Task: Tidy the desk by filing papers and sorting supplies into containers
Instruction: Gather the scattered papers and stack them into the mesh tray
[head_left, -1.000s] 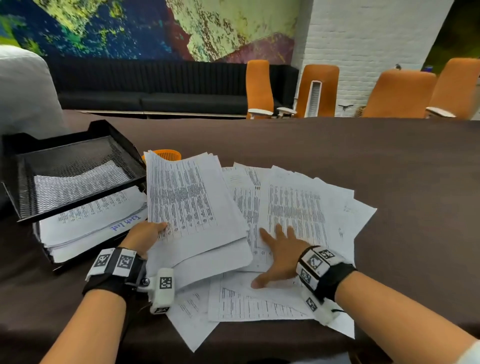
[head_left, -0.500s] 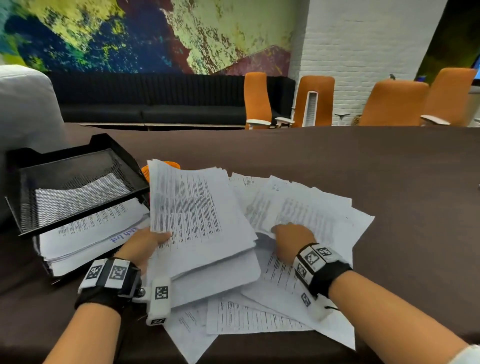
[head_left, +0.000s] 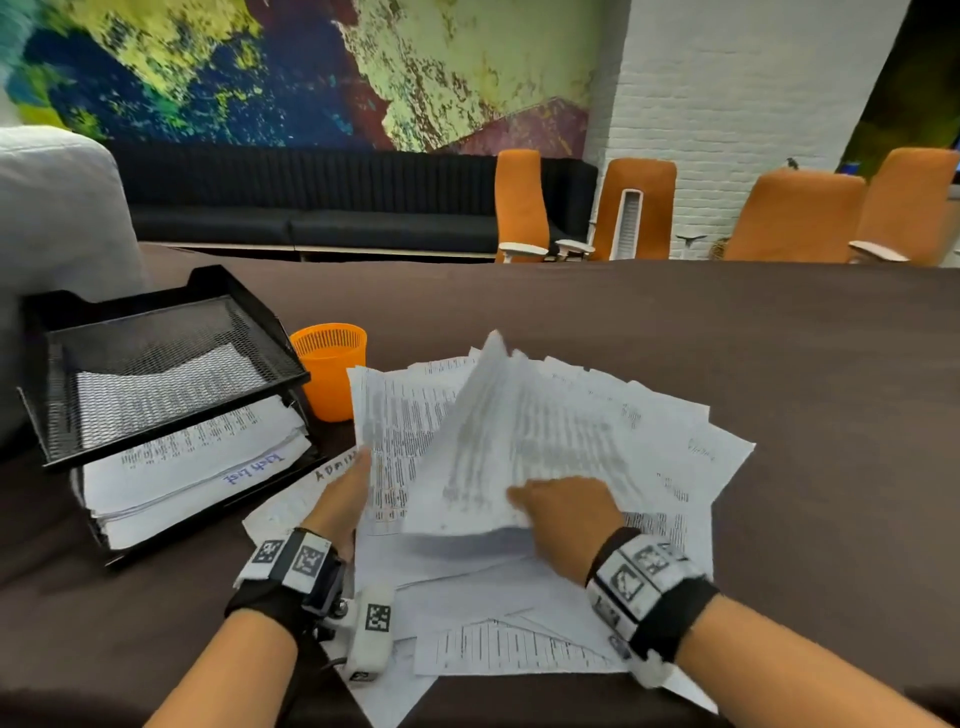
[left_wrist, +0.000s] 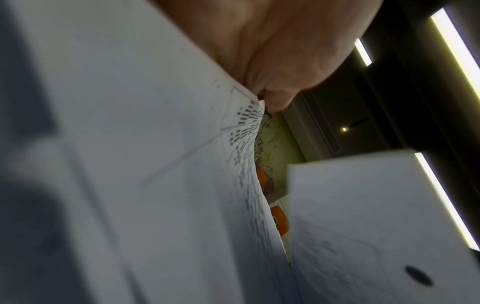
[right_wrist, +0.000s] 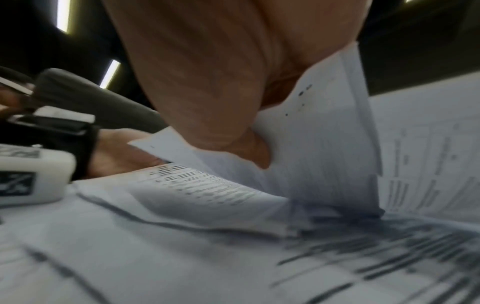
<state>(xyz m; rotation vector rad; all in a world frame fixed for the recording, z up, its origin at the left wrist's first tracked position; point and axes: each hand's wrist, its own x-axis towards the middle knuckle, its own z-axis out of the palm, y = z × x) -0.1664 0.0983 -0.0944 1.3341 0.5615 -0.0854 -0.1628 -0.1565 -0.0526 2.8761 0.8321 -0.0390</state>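
Observation:
Printed white sheets lie spread over the brown desk (head_left: 779, 364) in front of me. My right hand (head_left: 563, 512) grips a bundle of sheets (head_left: 519, 441) by its near edge, lifted and blurred, with the thumb on top; the right wrist view shows the same bundle (right_wrist: 324, 144) pinched in my right hand (right_wrist: 221, 102). My left hand (head_left: 345, 493) holds the left edge of a second stack (head_left: 395, 431); in the left wrist view my left hand (left_wrist: 272, 51) pinches that stack (left_wrist: 155, 144). More loose papers (head_left: 519, 649) lie under both hands.
A black two-tier mesh tray (head_left: 156, 358) stands at the left, with a pile of filed papers (head_left: 192, 467) in its lower tier. An orange mesh cup (head_left: 330, 369) stands just right of it. Orange chairs (head_left: 800, 218) line the desk's far side.
My right hand went from lying flat on the spread sheets to gripping a bundle and lifting it leftward. The left hand's stack moved right, uncovering the orange cup.

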